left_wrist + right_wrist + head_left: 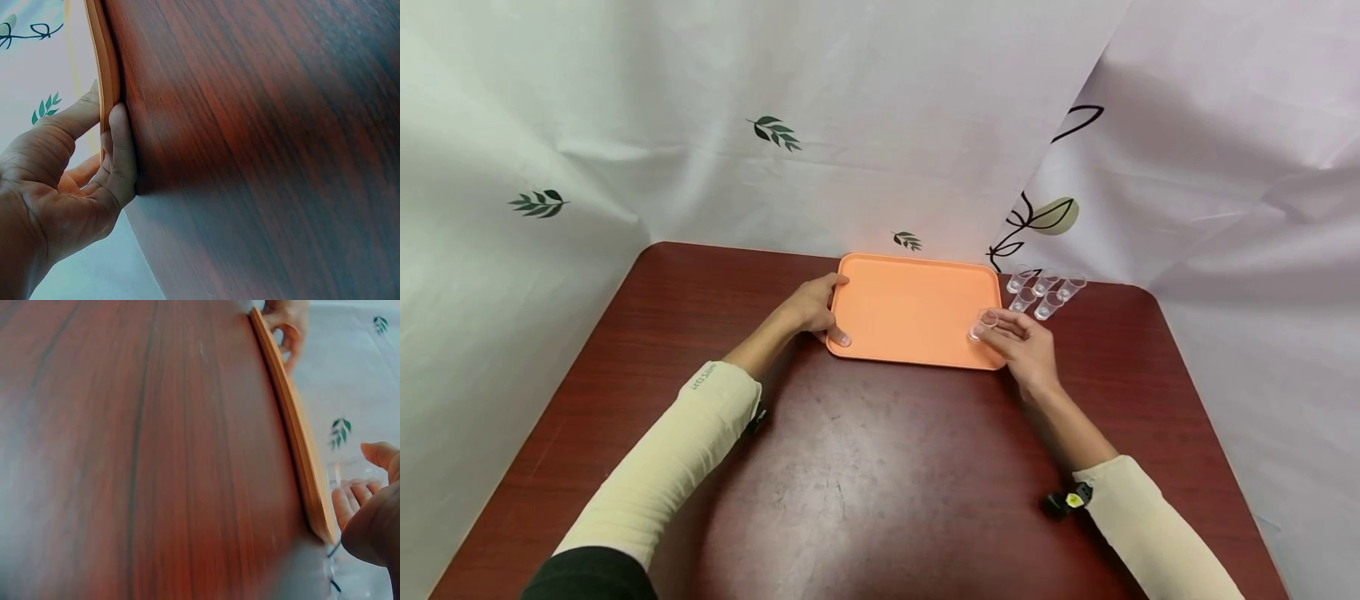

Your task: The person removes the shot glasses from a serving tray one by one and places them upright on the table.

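Note:
An orange rectangular tray lies at the back of the table. My left hand grips its left edge, the thumb over the rim; in the left wrist view some fingers of the left hand lie against the tray's side. My right hand pinches a small clear plastic cup at the tray's right end, near the front corner. Whether the cup touches the tray I cannot tell. In the right wrist view the right hand is beside the tray's edge, and the cup is barely visible.
Several more clear cups stand grouped just right of the tray on the dark red wooden table. White cloth with leaf prints hangs behind the table and along its sides.

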Demonstrator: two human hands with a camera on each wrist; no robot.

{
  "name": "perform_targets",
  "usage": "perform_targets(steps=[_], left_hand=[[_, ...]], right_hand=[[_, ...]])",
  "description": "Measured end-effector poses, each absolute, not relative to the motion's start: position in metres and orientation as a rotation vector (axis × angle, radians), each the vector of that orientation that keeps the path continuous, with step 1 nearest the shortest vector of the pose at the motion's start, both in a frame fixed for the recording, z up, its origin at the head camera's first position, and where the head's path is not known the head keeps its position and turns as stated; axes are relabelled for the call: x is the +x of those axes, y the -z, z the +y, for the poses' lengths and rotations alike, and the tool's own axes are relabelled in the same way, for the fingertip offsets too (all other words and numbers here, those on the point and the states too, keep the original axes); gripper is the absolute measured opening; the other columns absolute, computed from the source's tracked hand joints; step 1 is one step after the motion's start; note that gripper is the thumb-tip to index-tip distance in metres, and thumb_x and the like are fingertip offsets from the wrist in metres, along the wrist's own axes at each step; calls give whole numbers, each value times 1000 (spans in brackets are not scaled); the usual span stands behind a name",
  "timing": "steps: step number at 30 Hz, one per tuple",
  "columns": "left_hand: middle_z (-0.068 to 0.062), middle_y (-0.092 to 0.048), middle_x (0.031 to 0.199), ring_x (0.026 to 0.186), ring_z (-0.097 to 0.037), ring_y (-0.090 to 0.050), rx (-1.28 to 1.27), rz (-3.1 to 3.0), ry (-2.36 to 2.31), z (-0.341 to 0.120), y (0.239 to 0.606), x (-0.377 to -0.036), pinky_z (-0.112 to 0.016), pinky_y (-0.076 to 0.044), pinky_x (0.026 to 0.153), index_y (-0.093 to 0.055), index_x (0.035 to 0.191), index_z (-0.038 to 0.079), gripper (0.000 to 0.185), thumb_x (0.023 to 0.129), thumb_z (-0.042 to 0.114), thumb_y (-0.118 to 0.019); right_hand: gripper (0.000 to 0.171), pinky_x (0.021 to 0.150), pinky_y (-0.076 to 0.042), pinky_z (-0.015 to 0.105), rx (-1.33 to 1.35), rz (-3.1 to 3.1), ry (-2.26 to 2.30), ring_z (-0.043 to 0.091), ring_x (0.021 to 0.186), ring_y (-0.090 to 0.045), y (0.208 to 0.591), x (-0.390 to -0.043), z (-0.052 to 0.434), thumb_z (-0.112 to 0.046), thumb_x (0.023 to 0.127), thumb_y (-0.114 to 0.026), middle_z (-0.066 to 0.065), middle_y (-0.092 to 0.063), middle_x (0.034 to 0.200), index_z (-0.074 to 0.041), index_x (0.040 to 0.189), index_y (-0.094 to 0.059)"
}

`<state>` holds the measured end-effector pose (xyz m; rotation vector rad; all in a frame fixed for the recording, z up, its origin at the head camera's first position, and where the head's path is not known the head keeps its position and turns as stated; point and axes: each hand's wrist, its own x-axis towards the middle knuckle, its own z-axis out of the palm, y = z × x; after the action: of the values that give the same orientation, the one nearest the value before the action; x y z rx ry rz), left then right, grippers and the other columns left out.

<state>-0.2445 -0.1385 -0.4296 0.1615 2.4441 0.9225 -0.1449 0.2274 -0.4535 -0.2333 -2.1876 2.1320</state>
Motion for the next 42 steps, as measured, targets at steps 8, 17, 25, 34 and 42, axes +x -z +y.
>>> perform_targets(steps=[8, 17, 25, 34, 42], left_hand=[[-29, -49, 168, 82, -25, -74, 162, 2433, -919, -137, 430, -245, -35, -70, 67, -27, 180, 15, 133, 75, 11, -108], [-27, -37, 178, 77, -24, -73, 143, 2430, -901, -137, 433, -249, -34, -69, 66, -27, 180, 18, 131, 76, 10, -107], [-28, -41, 175, 73, -23, -73, 155, 2432, -911, -138, 427, -243, -34, -69, 66, -28, 180, 17, 130, 77, 10, -106], [-27, -52, 166, 74, -21, -72, 160, 2435, -916, -137, 427, -240, -32, -68, 64, -26, 180, 19, 128, 80, 9, -105], [-27, -49, 170, 76, -21, -72, 160, 2436, -914, -139, 426, -239, -32, -68, 65, -27, 180, 18, 126, 81, 9, -104]], right_hand=[[53, 92, -66, 15, -337, -2058, -2120, 2, 99, -81, 446, -135, 260, 0, 93, -91, -12, -86, 103, 11, 141, -71], [47, 84, -66, 15, -440, -1908, -2102, 4, 93, -81, 440, -132, 292, 3, 90, -93, -8, -86, 98, 6, 134, -77], [42, 80, -66, 14, -522, -1775, -2118, 5, 88, -81, 442, -141, 317, 10, 89, -90, -5, -87, 97, 3, 130, -80], [39, 78, -66, 12, -668, -1761, -2093, 0, 89, -80, 448, -155, 341, 13, 88, -89, -11, -85, 91, -4, 123, -83], [39, 77, -63, 9, -719, -1840, -2048, -5, 89, -77, 452, -167, 348, 7, 91, -89, -15, -83, 91, -7, 126, -80]])
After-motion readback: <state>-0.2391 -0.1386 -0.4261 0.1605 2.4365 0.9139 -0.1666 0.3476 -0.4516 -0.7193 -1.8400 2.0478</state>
